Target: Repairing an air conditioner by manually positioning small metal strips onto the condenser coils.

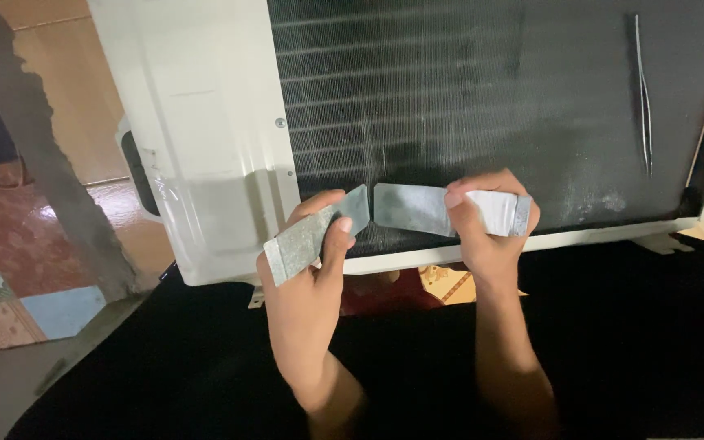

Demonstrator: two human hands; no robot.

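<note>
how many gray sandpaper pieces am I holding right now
2: one gray piece in the left hand, one gray piece in the right hand.

A single head-worn view looks steeply down and forward from just above the person's own forearms. It sits close to a white metal casing (pixel 205 138) with a dark finned coil panel (pixel 490 106), which fills the far part; tiled floor (pixel 67 106) shows at left.

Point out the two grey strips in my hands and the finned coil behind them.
Left strip (pixel 313 235): head view, middle of its grey face.
Right strip (pixel 414 209): head view, bare grey part left of the thumb.
Finned coil (pixel 490 98): head view, dark fins, upper middle.
</note>
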